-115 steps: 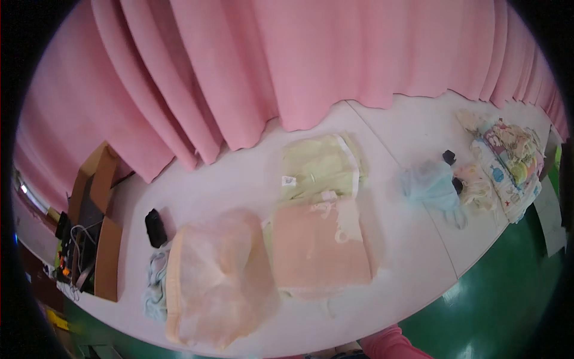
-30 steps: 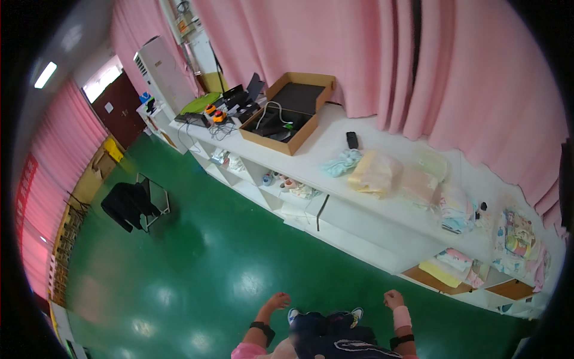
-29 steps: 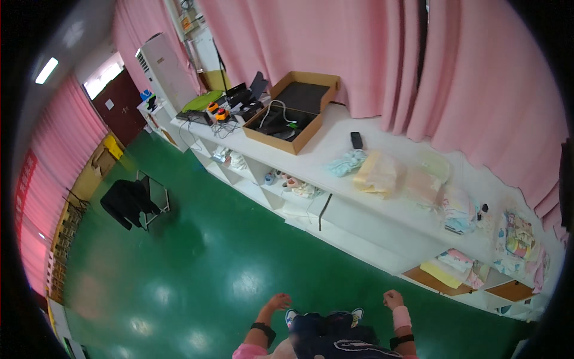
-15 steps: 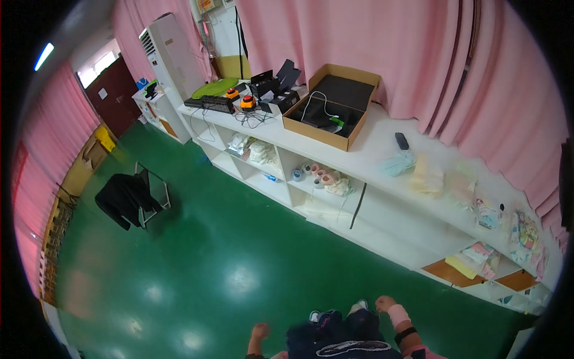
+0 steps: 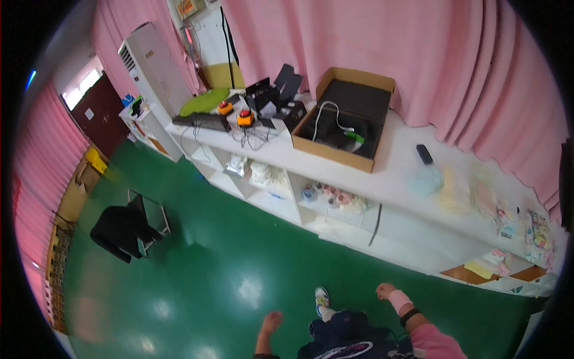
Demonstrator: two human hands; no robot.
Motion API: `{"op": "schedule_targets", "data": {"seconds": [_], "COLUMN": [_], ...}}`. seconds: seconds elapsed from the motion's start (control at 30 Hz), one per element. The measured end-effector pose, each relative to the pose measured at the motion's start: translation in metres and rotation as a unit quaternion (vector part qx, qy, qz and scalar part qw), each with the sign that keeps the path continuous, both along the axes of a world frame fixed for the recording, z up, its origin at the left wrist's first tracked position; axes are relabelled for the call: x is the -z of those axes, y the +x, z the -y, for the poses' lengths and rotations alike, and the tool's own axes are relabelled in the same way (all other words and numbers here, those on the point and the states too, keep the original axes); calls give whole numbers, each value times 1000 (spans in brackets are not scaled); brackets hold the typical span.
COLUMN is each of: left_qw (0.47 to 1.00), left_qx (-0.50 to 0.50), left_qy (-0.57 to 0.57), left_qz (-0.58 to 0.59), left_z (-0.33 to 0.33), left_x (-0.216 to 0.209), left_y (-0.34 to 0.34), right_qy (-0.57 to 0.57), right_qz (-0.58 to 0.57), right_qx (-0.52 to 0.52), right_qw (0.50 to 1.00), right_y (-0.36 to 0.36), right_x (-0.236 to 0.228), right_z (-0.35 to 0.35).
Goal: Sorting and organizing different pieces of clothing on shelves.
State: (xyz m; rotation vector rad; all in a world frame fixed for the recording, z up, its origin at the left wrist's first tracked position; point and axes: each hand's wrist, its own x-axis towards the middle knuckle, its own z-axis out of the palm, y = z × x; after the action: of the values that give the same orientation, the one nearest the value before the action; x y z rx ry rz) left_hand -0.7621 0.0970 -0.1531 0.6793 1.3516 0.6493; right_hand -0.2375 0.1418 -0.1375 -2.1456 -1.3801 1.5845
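My left hand [image 5: 272, 322] hangs low over the green floor, fingers loosely apart and holding nothing. My right hand [image 5: 384, 291], above a pink cuff and a dark wristband, has its fingers curled in with nothing seen in them. Neither hand touches anything; nearest the right one is the long white shelf unit [image 5: 412, 224]. On its top stand an open cardboard box [image 5: 335, 154] with black lining and a white cable, a black oblong object [image 5: 424, 154], a pale blue cloth [image 5: 426, 181] and a pale yellow cloth [image 5: 455, 190].
Toward the left end of the counter lie orange-and-red push buttons [image 5: 245, 118], a black keyboard [image 5: 209, 122] and a green cloth [image 5: 204, 102]. Small shoes [image 5: 342, 197] sit in a cubby. A chair with a black jacket [image 5: 122, 230] stands on the green floor [image 5: 239, 257] at left.
My view has shifted, and the counter and box appear closer. One shoe has come forward in a step. Both hands have swung slightly; the left one's fingers have loosened.
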Motion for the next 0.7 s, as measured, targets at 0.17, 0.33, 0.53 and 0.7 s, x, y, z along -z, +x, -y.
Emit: {"op": "schedule_targets", "data": {"seconds": [0.17,0.33,0.53,0.7], "left_qw": [992,981,969,872], "left_qx": [103,167,244,419], "left_qy": [-12,-55,-41,207], "left_qz": [-71,-81,10,-143], "left_z": [-104,-189,-298,-409], "left_x": [-41,-34,22,9], "left_y": [24,34,34,117], "right_qy": [-19,-6,29,46], "right_qz": [-13,-42,-145,-99], "right_qx": [97,205,366,401], "right_qw": [995,978,919,910], "right_y": [-16,-33,-67,-79], "right_x": [36,29,14,43], "right_z": [-80,-156,-223,-251]}}
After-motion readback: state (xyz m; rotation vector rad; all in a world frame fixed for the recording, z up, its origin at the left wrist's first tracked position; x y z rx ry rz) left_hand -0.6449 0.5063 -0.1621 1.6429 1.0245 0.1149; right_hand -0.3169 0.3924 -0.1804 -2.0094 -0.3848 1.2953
